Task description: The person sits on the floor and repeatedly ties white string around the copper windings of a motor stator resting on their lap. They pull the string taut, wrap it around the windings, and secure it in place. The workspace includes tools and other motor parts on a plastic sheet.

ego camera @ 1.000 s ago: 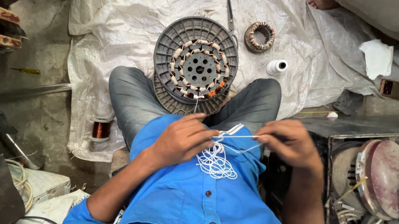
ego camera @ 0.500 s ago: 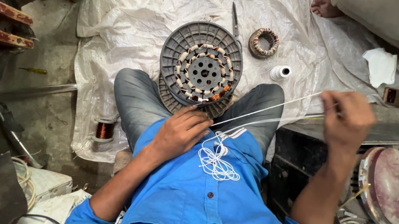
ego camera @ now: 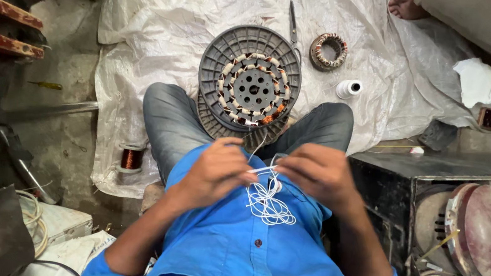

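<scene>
Right hand [ego camera: 316, 174] back from far right, now pinching white thread [ego camera: 267, 201] with left hand [ego camera: 217, 172] near the chest; tangle remaining.

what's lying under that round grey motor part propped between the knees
A second ribbed grey disc shows beneath the round grey motor part, and under both lies the white plastic sheet. How the discs rest on the sheet is covered by the person's knees.

A creased white plastic sheet [ego camera: 165, 26] covers the grimy concrete floor [ego camera: 65, 114].
</scene>
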